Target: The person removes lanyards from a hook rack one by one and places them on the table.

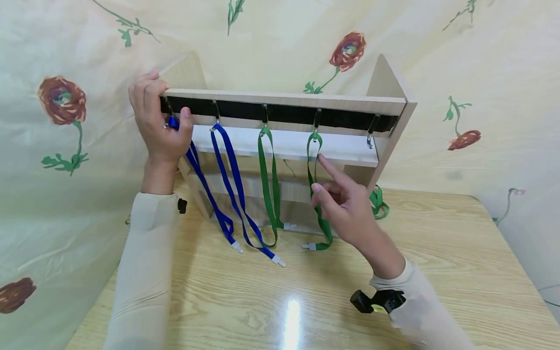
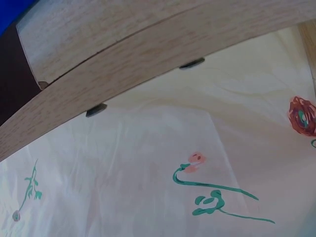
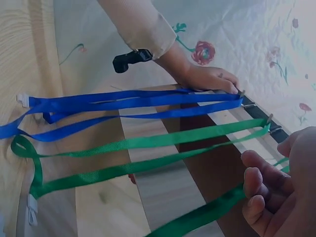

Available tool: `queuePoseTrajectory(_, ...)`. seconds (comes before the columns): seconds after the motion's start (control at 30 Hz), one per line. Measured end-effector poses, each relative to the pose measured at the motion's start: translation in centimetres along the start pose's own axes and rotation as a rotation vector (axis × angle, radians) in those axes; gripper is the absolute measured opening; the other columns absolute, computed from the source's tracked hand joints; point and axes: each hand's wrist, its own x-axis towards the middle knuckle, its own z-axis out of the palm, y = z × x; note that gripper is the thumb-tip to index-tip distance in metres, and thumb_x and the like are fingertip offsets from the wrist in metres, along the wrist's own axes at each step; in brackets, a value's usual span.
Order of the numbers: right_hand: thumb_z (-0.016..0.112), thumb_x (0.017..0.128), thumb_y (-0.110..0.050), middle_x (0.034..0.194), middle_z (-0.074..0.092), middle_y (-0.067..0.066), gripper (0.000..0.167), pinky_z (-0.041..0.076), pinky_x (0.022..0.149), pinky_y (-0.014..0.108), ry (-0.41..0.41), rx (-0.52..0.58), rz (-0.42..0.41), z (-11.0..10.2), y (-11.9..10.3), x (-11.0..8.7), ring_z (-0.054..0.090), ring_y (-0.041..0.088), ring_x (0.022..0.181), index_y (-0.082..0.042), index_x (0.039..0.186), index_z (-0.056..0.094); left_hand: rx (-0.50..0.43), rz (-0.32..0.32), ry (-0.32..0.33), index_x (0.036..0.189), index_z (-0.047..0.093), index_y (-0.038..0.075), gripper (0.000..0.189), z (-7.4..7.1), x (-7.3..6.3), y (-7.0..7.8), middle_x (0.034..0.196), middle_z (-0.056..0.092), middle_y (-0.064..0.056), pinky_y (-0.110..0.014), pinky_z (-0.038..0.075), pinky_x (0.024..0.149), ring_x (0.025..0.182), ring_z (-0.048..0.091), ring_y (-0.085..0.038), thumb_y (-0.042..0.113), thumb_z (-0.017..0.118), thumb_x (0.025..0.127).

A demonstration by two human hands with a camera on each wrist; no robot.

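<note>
My left hand (image 1: 162, 121) grips the top left corner of a wooden shelf rack (image 1: 284, 98), its thumb in front over the black strip. Two blue lanyards (image 1: 232, 170) hang from hooks on that strip, the outer one partly behind the left hand. A green lanyard (image 1: 276, 194) hangs at the middle hook. Beside it, a second green lanyard (image 1: 324, 226) hangs from its hook. My right hand (image 1: 345, 209) is at this one, index fingertip right at its loop, thumb apart and the other fingers loosely bent. The left wrist view shows only the rack's boards (image 2: 148, 54) and cloth.
At the far right of the strip is a bare hook (image 1: 370, 140). Another green lanyard (image 1: 379, 203) lies bunched on the table (image 1: 437, 253), right of the rack. White clips of the hanging lanyards reach the tabletop. A flower-patterned cloth (image 1: 280, 48) stands behind the rack.
</note>
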Motion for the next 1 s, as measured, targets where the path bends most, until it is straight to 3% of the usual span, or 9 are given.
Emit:
queuePoseTrajectory(0.3,0.057,0.104,-0.001,0.073,0.073,0.013,0.061,0.042,0.046,0.024,-0.015,-0.008,0.048,1.5,0.5,0.5,0.052,0.016,0.047,-0.01,0.162,0.041,0.016,-0.002,-0.01,0.11,0.062,-0.001,0.063,-0.2,-0.2,0.2,0.112,0.062,-0.025,-0.042,0.033,0.123,0.132,0.054,-0.026,0.052,0.049,0.08)
queuePoseTrajectory(0.6,0.069,0.097,-0.001,0.079,0.078,0.018,0.047,0.044,0.045,0.02,0.153,0.015,0.013,2.7,0.6,1.6,0.06,0.009,0.047,0.003,0.144,0.062,0.01,-0.006,-0.003,0.11,0.062,-0.001,0.063,0.0,-0.1,0.2,0.112,0.062,-0.026,-0.041,0.033,0.123,0.132,0.053,-0.026,0.053,0.05,0.08)
queuePoseTrajectory(0.7,0.073,0.094,-0.002,0.082,0.078,0.02,0.043,0.048,0.046,0.02,0.206,0.023,0.018,2.7,0.8,1.9,0.061,0.012,0.046,0.003,0.136,0.068,0.007,-0.004,-0.002,0.11,0.062,-0.001,0.063,0.1,-0.1,0.2,0.113,0.062,-0.026,-0.042,0.033,0.123,0.132,0.053,-0.026,0.053,0.05,0.08)
queuePoseTrajectory(1.0,0.071,0.097,-0.003,0.08,0.076,0.019,0.036,0.049,0.048,0.021,0.222,0.018,0.027,2.6,1.3,2.1,0.059,0.02,0.047,0.001,0.132,0.072,0.003,-0.005,0.012,0.109,0.062,-0.002,0.064,0.2,-0.1,0.2,0.112,0.062,-0.026,-0.042,0.033,0.123,0.132,0.055,-0.027,0.053,0.05,0.08)
